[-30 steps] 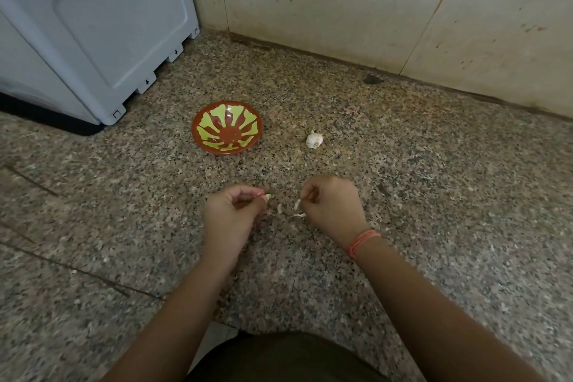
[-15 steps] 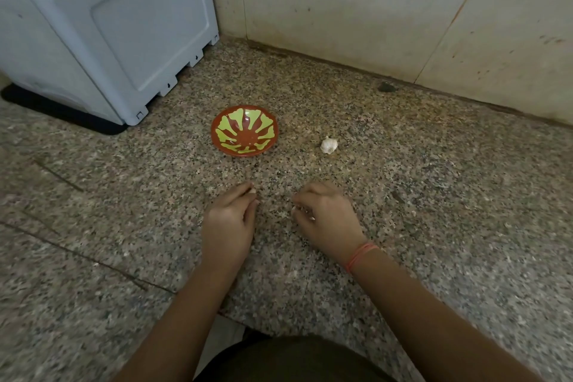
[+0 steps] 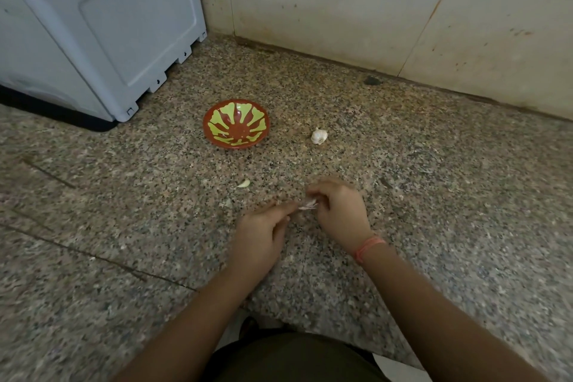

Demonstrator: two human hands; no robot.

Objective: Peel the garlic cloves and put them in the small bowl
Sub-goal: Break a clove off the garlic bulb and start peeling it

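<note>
Nearest, the left hand [image 3: 262, 234] stretches its fingers to a papery garlic clove [image 3: 308, 204], though blur hides whether they pinch it; the right hand [image 3: 339, 214], with an orange wristband [image 3: 369, 246], curls round that clove; just beyond, a peeled clove [image 3: 244, 183] lies on the granite floor [image 3: 434, 195]; farther off sit the small bowl [image 3: 235, 124] and, to its right, a garlic bulb [image 3: 318, 136].

**Garlic clove mid-peel, bowl waits empty**

A garlic clove [image 3: 307, 204], its papery skin flaring, is pinched in the grip of the left hand [image 3: 260, 236] and right hand [image 3: 339, 214]. A peeled clove [image 3: 244, 183] lies near, beyond and left of the grip. Farther beyond it sit the upright red-and-green small bowl [image 3: 217, 121] and, to the bowl's right, a white garlic bulb [image 3: 318, 136].
</note>
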